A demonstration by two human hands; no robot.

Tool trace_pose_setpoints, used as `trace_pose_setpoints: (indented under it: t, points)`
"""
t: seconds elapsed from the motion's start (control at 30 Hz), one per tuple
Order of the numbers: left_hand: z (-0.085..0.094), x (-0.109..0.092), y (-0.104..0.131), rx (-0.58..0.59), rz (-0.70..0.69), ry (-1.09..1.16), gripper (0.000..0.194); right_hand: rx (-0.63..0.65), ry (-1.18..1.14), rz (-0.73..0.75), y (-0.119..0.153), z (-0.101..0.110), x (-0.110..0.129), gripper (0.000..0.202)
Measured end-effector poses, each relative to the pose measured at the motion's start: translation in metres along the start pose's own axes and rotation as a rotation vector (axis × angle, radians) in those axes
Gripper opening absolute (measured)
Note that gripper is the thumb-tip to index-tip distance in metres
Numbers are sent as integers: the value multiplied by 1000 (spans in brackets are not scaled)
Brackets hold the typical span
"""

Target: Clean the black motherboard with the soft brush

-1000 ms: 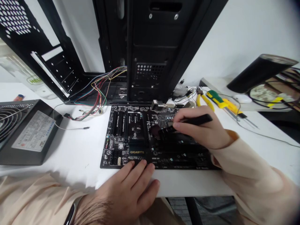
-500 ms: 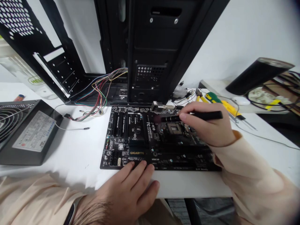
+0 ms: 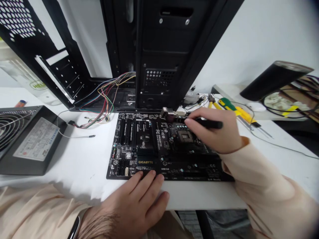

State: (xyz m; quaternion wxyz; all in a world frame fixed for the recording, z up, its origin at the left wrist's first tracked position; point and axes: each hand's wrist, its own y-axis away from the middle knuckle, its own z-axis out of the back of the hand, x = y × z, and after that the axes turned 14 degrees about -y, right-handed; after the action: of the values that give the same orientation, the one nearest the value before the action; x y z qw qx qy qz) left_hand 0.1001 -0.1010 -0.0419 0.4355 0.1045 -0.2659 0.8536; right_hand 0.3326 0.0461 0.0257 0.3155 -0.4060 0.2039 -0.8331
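A black Gigabyte motherboard (image 3: 171, 175) lies flat on the white table. My left hand (image 3: 137, 202) rests at its front edge, fingers stretched out and fingertips on the board near the gold-lettered heatsink (image 3: 146, 162). Above the board's right half, my right hand (image 3: 214, 134) pinches a brush (image 3: 211, 123) with a black handle. The brush's dark reddish tip is at the rear ports (image 3: 166, 112), slightly blurred; whether it touches them I cannot tell. The CPU socket (image 3: 185, 136) shows just below the brush.
An open black computer case (image 3: 164, 39) stands behind the board, with coloured wires (image 3: 107, 89) hanging out. A power supply (image 3: 32, 139) sits at left. Pliers (image 3: 213, 101), a green-handled tool (image 3: 226, 104) and a yellow cutter (image 3: 245, 115) lie at back right, near a black cylinder (image 3: 274, 79).
My right hand has moved slightly left and away from me, carrying the brush tip from beside the socket up to the rear ports. My left hand has stayed put.
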Motion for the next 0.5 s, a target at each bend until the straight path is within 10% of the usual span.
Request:
trace_pose_setpoints:
  t: [0.1, 0.3, 0.5]
  points:
    - [0, 1, -1, 1, 1, 3, 35, 154, -41, -54, -1, 0, 1, 21]
    - [0, 1, -1, 5, -8, 6, 35, -64, 12, -100, -2, 5, -1, 21]
    - [0, -2, -1, -17, 9, 4, 36, 96, 35, -92, -1, 5, -4, 25]
